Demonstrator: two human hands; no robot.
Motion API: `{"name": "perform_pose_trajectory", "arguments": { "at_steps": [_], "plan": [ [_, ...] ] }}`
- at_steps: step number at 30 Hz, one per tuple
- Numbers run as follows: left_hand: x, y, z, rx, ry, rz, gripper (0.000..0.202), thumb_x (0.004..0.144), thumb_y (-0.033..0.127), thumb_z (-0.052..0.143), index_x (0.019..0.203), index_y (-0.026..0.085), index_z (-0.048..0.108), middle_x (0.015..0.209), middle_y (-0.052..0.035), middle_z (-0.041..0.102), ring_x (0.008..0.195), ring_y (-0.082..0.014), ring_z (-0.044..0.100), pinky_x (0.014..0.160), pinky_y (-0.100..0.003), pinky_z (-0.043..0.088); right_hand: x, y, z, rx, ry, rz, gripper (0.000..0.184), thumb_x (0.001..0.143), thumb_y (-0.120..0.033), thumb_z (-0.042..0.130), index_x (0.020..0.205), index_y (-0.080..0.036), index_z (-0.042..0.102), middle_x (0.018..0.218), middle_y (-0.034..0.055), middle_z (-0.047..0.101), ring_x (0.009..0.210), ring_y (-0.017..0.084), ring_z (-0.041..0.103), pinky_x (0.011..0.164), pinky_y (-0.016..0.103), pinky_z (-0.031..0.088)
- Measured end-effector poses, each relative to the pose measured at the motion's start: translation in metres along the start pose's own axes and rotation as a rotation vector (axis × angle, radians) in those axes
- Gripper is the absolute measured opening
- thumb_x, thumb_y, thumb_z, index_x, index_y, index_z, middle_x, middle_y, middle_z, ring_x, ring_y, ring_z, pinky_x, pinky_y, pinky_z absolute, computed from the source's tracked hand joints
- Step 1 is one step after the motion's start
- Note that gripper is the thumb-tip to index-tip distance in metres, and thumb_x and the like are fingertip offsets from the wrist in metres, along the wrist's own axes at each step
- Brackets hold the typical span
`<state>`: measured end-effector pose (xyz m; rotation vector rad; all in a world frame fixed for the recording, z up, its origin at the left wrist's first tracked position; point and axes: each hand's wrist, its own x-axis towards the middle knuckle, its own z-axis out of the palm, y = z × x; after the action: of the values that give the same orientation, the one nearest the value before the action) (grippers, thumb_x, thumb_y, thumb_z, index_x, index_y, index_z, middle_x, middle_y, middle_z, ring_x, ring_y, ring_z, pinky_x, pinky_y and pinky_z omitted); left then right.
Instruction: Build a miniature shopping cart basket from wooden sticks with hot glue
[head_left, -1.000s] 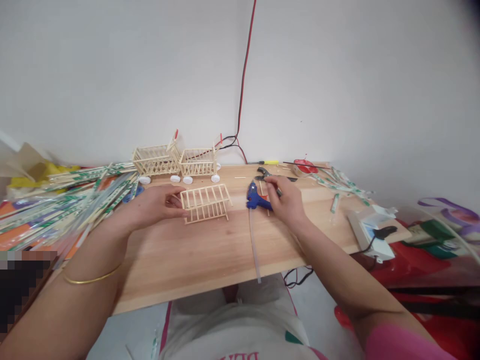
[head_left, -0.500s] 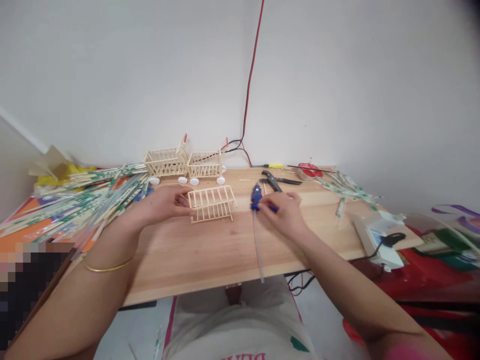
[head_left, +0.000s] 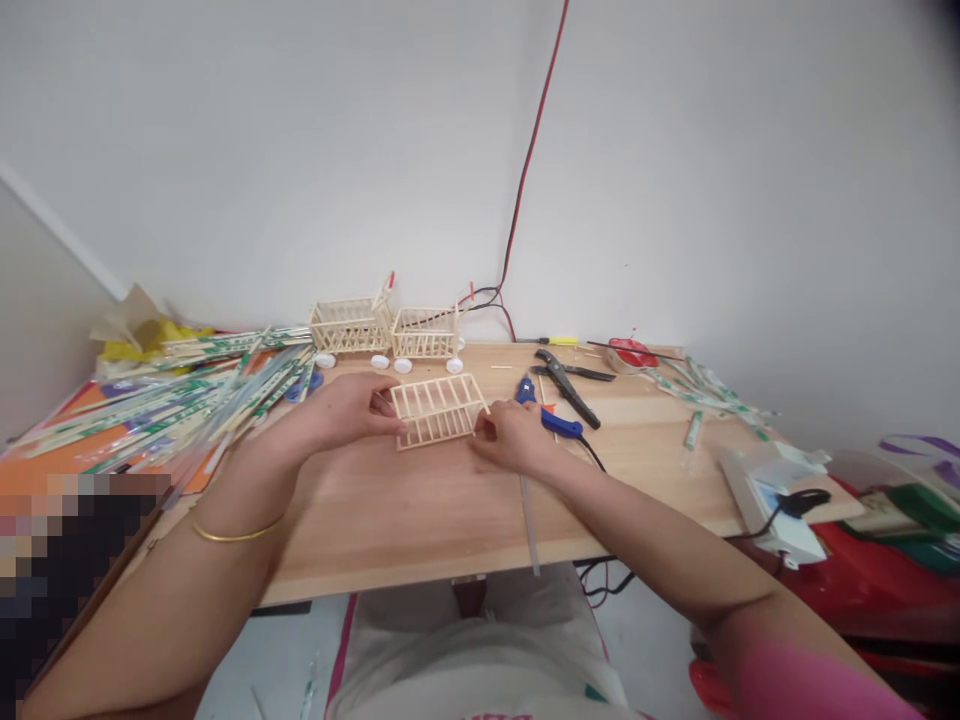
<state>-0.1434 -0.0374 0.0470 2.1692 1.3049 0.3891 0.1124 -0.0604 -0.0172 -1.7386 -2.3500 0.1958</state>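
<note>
A small slatted frame of thin wooden sticks (head_left: pixel 439 410) is held just above the table, tilted towards me. My left hand (head_left: pixel 352 412) is closed on its left end, thumb below and fingers above. At its right end my right hand (head_left: pixel 510 435) is closed, fingertips pinching the frame's corner. Just beyond that hand lies a blue hot glue gun (head_left: pixel 561 424), partly hidden by the hand, with a long clear glue stick (head_left: pixel 529 525) reaching towards the table's front edge. Two finished-looking stick carts with white wheels, a larger cart (head_left: pixel 350 328) and a smaller cart (head_left: pixel 426 335), stand behind the frame.
Paper-wrapped sticks (head_left: pixel 202 400) are heaped at the left. Black-handled cutters (head_left: pixel 570 385), a red bowl-like container (head_left: pixel 631 354) and a yellow-handled tool (head_left: pixel 559 341) lie towards the back right. A white power box (head_left: pixel 776 500) sits at the table's right edge.
My right hand has let go of the glue gun, moved left and taken hold of the stick frame's right end. The left hand keeps its grip. The whole view has shifted slightly.
</note>
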Motion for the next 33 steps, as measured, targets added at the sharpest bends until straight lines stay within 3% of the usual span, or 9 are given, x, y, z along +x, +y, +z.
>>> {"name": "perform_pose_trajectory", "arguments": {
  "at_steps": [8,13,21,25,29,33],
  "plan": [
    [-0.001,0.003,0.013,0.162,0.099,-0.045,0.035,0.070,0.049,0.063,0.088,0.018,0.061,0.075,-0.0041,0.068,0.068,-0.0208,0.062,0.057,-0.028,0.040,0.014,0.006,-0.006,0.053,-0.021,-0.015,0.013,0.079,-0.031,0.058,0.080,-0.020,0.064,0.082,0.0028,0.067,0.079,0.018,0.057,0.072,0.031,0.029],
    [-0.006,0.016,0.021,0.271,0.180,-0.025,0.031,0.075,0.048,0.059,0.080,0.017,0.058,0.079,-0.0064,0.066,0.072,-0.0215,0.060,0.060,-0.030,0.040,0.023,0.009,-0.007,0.063,-0.005,0.004,0.013,0.079,-0.029,0.057,0.079,-0.019,0.065,0.083,0.0041,0.067,0.079,0.018,0.057,0.072,0.031,0.029],
    [-0.013,0.029,0.033,0.437,0.258,-0.037,0.032,0.082,0.048,0.055,0.084,0.016,0.054,0.083,-0.0103,0.064,0.079,-0.0248,0.061,0.064,-0.032,0.041,0.032,0.015,-0.006,0.103,0.027,0.013,0.017,0.077,-0.034,0.061,0.086,-0.020,0.064,0.083,0.0014,0.067,0.078,0.017,0.059,0.076,0.031,0.030],
    [-0.014,0.031,0.035,0.475,0.248,-0.069,0.036,0.082,0.051,0.054,0.082,0.016,0.054,0.082,-0.0108,0.064,0.079,-0.0252,0.061,0.064,-0.032,0.041,0.021,0.022,-0.020,0.104,0.120,0.052,0.022,0.077,-0.034,0.061,0.093,-0.019,0.061,0.090,0.0043,0.068,0.084,0.020,0.060,0.079,0.035,0.032],
    [-0.014,0.035,0.040,0.487,0.259,-0.093,0.041,0.083,0.055,0.051,0.086,0.014,0.053,0.081,-0.0116,0.064,0.078,-0.0256,0.062,0.063,-0.032,0.041,0.005,0.017,-0.035,0.140,0.387,-0.051,0.010,0.083,-0.024,0.054,0.089,-0.019,0.060,0.086,0.0037,0.068,0.083,0.019,0.061,0.084,0.038,0.031],
    [-0.014,0.037,0.046,0.490,0.288,-0.093,0.046,0.083,0.057,0.049,0.096,0.013,0.051,0.083,-0.0121,0.065,0.078,-0.0261,0.062,0.063,-0.032,0.041,-0.005,-0.002,-0.037,0.294,0.360,-0.203,0.011,0.083,-0.020,0.053,0.091,-0.020,0.061,0.083,0.0033,0.067,0.076,0.016,0.061,0.078,0.034,0.039]
  ]
}}
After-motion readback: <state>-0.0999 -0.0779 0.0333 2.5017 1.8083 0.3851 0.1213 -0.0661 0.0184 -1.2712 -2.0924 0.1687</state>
